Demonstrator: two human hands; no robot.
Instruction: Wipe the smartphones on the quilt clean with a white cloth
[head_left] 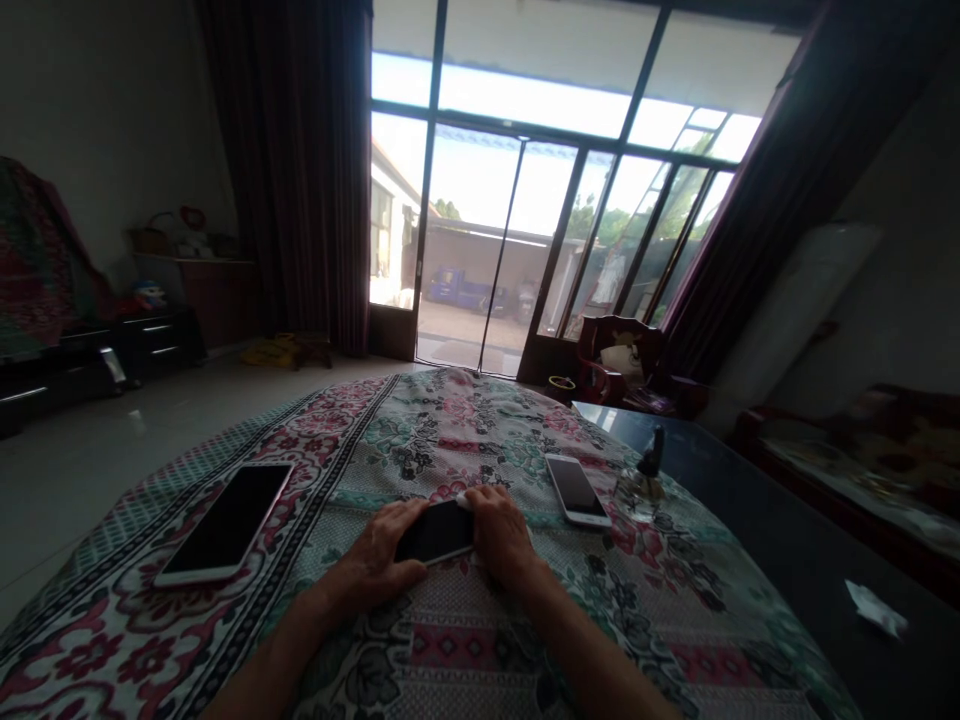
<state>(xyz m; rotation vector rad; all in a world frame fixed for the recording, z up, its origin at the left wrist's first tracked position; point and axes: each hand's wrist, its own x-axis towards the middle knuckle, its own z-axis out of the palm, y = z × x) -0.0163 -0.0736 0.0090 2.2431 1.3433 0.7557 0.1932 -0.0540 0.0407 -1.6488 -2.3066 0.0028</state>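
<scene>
Between my two hands a dark-screened smartphone (pixel 435 532) lies on the patterned cloth, screen up and slightly tilted. My left hand (pixel 386 555) grips its left end, thumb along the near edge and fingers over the far edge. At the right end, my right hand (pixel 501 535) is closed with curled fingers over a bit of white tissue (pixel 465 500), pressed to the phone; most of the tissue is hidden. A larger white-edged smartphone (pixel 227 525) rests face up to the left. To the right lies another white smartphone (pixel 577 490), beside a clear pump bottle (pixel 641 488) with a black top.
The floral cloth (pixel 360 660) covers a rounded surface. A dark table (pixel 757 520) adjoins it on the right, with a crumpled white tissue (pixel 876 608) on it. Beyond are a wooden chair (pixel 619 360) and glass doors (pixel 480 250); a low black cabinet (pixel 157 335) stands left.
</scene>
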